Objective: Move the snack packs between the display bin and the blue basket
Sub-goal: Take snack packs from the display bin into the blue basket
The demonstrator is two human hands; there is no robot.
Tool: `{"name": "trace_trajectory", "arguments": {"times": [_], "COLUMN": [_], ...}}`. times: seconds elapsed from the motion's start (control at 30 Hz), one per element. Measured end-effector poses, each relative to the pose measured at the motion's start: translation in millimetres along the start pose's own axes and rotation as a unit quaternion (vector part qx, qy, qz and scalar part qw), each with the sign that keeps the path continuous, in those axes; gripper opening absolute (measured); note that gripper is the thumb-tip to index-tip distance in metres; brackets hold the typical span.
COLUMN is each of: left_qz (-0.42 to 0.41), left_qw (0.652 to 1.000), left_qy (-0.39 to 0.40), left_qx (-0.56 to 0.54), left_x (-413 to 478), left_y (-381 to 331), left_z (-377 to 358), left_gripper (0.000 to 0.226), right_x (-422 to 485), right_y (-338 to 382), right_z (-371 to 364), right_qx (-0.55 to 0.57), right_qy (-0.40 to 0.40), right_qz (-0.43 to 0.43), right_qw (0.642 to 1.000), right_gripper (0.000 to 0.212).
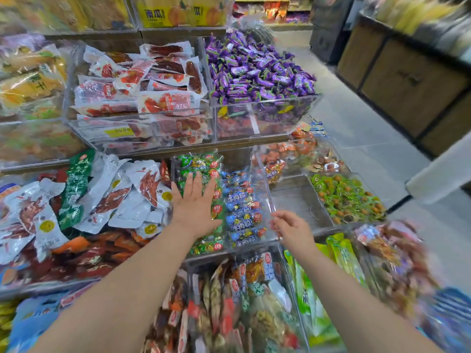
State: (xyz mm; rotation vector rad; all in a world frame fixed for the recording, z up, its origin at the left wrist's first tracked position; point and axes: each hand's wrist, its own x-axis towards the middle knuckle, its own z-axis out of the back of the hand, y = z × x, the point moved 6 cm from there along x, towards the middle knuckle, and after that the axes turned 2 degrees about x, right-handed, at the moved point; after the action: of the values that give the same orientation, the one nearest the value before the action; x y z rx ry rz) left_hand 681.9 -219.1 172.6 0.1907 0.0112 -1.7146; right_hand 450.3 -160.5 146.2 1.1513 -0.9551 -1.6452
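A person's left hand (196, 202) lies flat, fingers straight and slightly spread, on small green foil-wrapped snack packs (197, 161) in a clear acrylic display bin (266, 192). Blue-wrapped snack packs (242, 200) fill the bin's right side. The right hand (290, 229), loosely curled and holding nothing, hovers at the bin's near right corner. A blurred blue basket (451, 300) sits near right.

Head-worn view, forward and downward, near display bin (266, 192)
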Motion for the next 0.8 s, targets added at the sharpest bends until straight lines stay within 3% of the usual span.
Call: {"name": "trace_trajectory", "arguments": {"times": [0.1,0.17,0.27,0.4,0.57,0.7,0.8], "left_qz": [-0.098,-0.162,-0.203,-0.192,-0.219,-0.156,-0.019], "left_qw": [0.989,0.981,0.972,0.958,0.925,0.890,0.849], "left_qy": [-0.110,-0.103,-0.044,0.062,0.265,0.382,0.454], "left_qx": [-0.022,-0.031,-0.106,-0.205,-0.162,-0.195,-0.268], "left_x": [-28,-48,-78,-109,-152,-191,-216], "left_y": [-37,-68,-111,-160,-221,-260,-280], "left_z": [14,10,-9,-45,-99,-143,-172], "left_gripper": [0.049,0.033,0.023,0.022,0.026,0.014,0.020], "right_x": [-25,-46,-85,-142,-231,-314,-376], "right_y": [-28,-54,-105,-172,-244,-301,-344], "right_z": [20,32,51,87,132,153,170], "right_qx": [0.000,0.004,0.032,0.062,0.103,0.168,0.217], "right_qy": [-0.035,-0.053,-0.083,-0.145,-0.200,-0.246,-0.283], "right_qz": [-0.043,-0.079,-0.141,-0.208,-0.305,-0.378,-0.427], "right_qw": [0.998,0.995,0.986,0.965,0.925,0.877,0.831], "right_gripper": [0.018,0.016,0.009,0.011,0.012,0.022,0.027]}}
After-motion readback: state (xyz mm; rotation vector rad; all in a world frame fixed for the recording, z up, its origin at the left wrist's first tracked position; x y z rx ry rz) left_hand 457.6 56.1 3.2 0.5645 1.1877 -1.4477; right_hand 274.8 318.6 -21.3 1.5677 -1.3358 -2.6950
